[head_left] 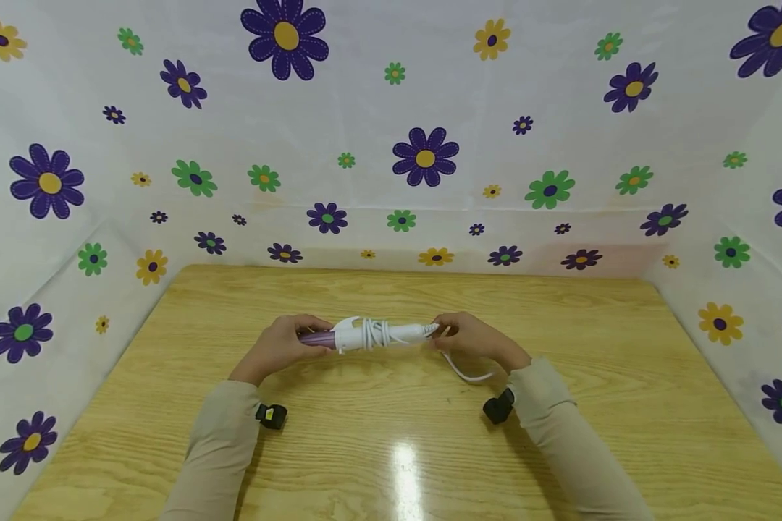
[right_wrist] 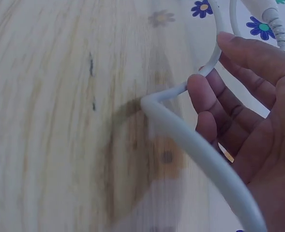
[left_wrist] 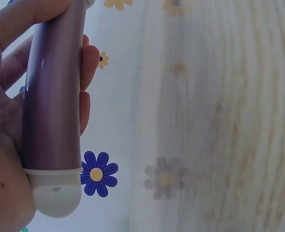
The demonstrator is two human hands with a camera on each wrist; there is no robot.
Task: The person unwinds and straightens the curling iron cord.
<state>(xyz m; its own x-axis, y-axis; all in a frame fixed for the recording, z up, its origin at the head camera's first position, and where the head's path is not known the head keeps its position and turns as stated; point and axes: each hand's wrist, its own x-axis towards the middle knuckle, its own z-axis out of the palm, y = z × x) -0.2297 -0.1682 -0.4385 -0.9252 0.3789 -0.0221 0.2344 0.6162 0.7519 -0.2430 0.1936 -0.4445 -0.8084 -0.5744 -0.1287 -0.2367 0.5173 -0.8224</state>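
Observation:
A curling iron [head_left: 348, 339] with a purple barrel and white handle lies sideways between the two hands, close over the table. My left hand [head_left: 280, 347] grips the barrel. The left wrist view shows that barrel [left_wrist: 57, 96] between thumb and fingers, its rounded white tip [left_wrist: 57, 195] against the palm. White cord [head_left: 374, 334] is wound in several turns around the handle. At the handle's ribbed end, my right hand [head_left: 472, 339] pinches the cord [right_wrist: 212, 63] between thumb and fingers. Its loose part [head_left: 463, 375] curves below that hand.
The wood-grain table [head_left: 339, 449] spans the space below both hands. White sheeting [head_left: 352, 108] printed with flowers stands at the back and both sides. A black wrist camera [head_left: 274, 416] sits at the left cuff, another black camera [head_left: 497, 407] at the right.

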